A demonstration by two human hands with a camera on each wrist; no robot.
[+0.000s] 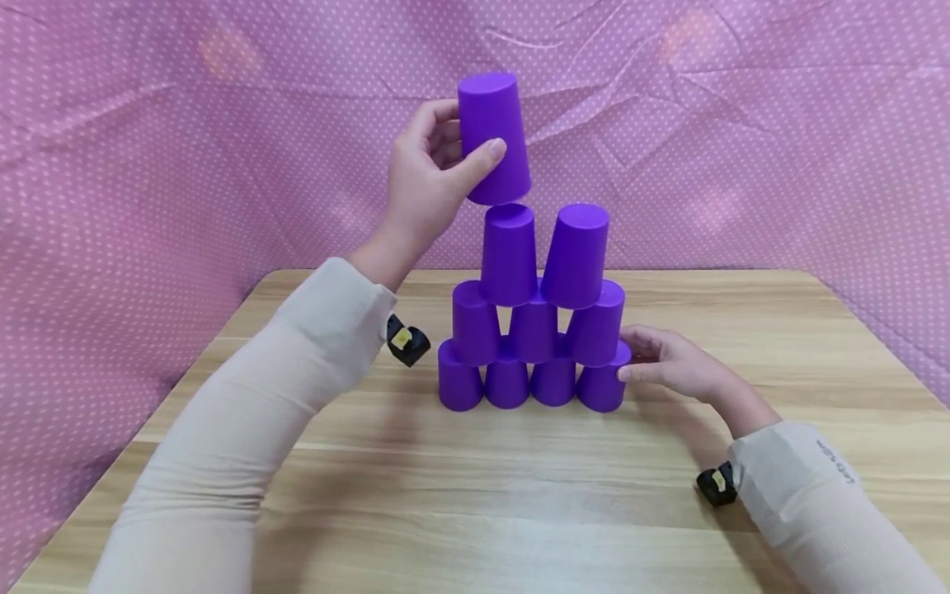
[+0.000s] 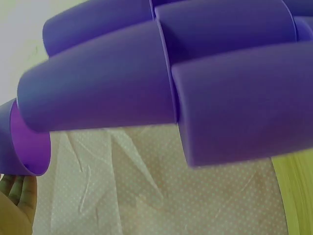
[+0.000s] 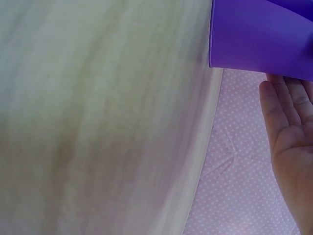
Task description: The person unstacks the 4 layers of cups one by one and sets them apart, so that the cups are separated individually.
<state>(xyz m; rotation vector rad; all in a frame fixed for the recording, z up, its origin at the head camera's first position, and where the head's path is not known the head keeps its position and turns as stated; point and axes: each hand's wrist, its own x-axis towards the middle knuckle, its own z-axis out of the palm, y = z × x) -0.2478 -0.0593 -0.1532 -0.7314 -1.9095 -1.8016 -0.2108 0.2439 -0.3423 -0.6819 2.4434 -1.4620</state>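
My left hand [image 1: 430, 177] grips an upside-down purple cup [image 1: 496, 169] from its left side, thumb across the front. This cup leans slightly, its rim close over the left cup [image 1: 510, 256] of a stack's upper row. In the left wrist view, the pink-purple inside of the held cup [image 2: 34, 147] shows. Beside that left cup stands another upper cup [image 1: 577, 256]. Three cups [image 1: 475, 323] form the row beneath, on a base row of several cups [image 1: 460, 379]. At the stack's lower right, my right hand [image 1: 679, 363] has its fingers extended by the end base cup [image 1: 599, 392].
The stack stands on a light wood-grain table [image 1: 519, 511]. Behind and around the table hangs a pink polka-dot cloth [image 1: 260, 148]. Each sleeved wrist carries a small black device, the left one [image 1: 406, 340] left of the stack.
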